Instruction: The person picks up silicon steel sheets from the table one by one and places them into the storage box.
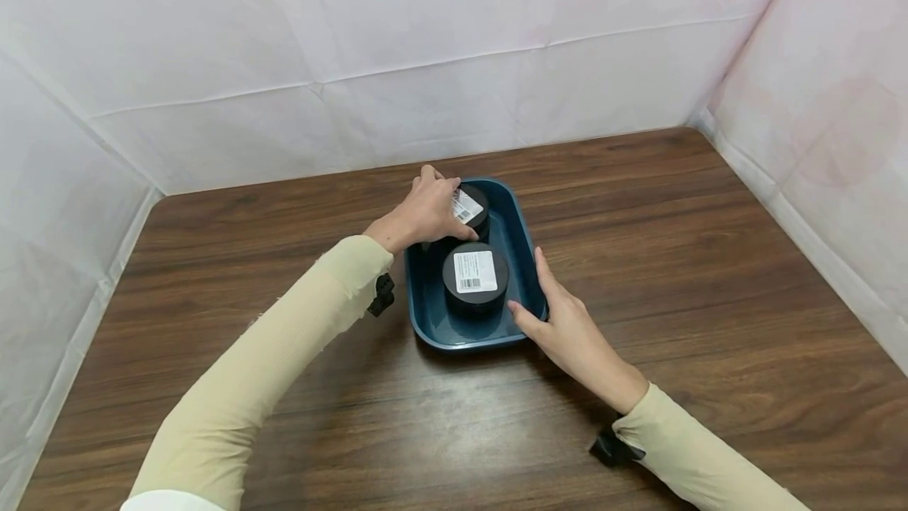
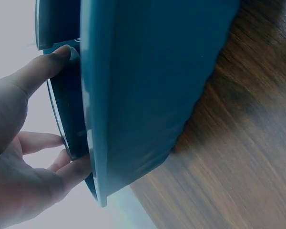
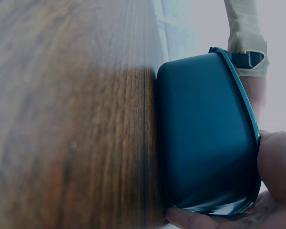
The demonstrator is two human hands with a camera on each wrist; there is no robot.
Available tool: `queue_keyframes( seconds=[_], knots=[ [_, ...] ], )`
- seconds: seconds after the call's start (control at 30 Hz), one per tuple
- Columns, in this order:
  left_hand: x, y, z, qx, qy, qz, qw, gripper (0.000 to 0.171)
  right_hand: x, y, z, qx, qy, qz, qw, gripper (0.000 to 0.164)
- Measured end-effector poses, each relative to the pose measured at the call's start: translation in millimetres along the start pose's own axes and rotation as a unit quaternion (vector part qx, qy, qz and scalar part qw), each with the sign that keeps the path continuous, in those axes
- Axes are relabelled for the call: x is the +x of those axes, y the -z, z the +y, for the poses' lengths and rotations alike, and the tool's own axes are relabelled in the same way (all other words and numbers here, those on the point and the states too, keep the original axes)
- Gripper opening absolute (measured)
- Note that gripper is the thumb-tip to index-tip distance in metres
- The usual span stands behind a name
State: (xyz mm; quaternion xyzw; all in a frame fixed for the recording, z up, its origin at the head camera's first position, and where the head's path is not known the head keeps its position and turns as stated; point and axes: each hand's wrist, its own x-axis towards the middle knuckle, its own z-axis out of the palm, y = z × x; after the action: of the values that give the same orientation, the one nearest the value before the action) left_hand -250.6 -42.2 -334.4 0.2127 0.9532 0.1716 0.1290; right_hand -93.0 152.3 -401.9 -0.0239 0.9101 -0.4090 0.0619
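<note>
A blue rectangular tray (image 1: 522, 219) with rounded corners stands on the table. Inside it are two round black containers, each with a white printed label on top. My left hand (image 1: 429, 207) grips the far container (image 1: 477, 199) between thumb and fingers, partly covering its label. In the left wrist view those fingers reach just over the tray's rim onto the dark container (image 2: 69, 109). The near container (image 1: 475, 270) sits at the front of the tray, untouched. My right hand (image 1: 571, 333) holds the tray's near right corner, thumb over the rim and fingers along the outside wall.
The brown wood-grain table (image 1: 681, 298) spreads around the tray on every side. White sheeting (image 1: 426, 101) hangs behind the table's far edge and down both sides. A black wrist device (image 1: 381, 295) is strapped on each forearm.
</note>
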Motion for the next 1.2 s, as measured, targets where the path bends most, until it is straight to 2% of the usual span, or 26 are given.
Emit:
queue_keyframes(
  seconds=[0.6, 0.9, 1.2],
  knots=[
    [-2.6, -7.0, 1.5, -0.006, -0.010, 0.001, 0.9999, 0.096, 0.1, 0.8, 1.2, -0.001, -0.003, 0.000, 1.000, 0.088],
    [-2.4, -5.8, -1.8, -0.002, -0.013, -0.011, 0.9999, 0.098, 0.0, 1.2, 0.0, 0.002, -0.003, -0.002, 1.000, 0.088],
    [-9.2, 0.1, -6.6, -0.045, -0.019, -0.015, 0.9987, 0.097, 0.1, -0.2, 0.2, -0.001, 0.003, 0.000, 1.000, 0.088]
  ],
)
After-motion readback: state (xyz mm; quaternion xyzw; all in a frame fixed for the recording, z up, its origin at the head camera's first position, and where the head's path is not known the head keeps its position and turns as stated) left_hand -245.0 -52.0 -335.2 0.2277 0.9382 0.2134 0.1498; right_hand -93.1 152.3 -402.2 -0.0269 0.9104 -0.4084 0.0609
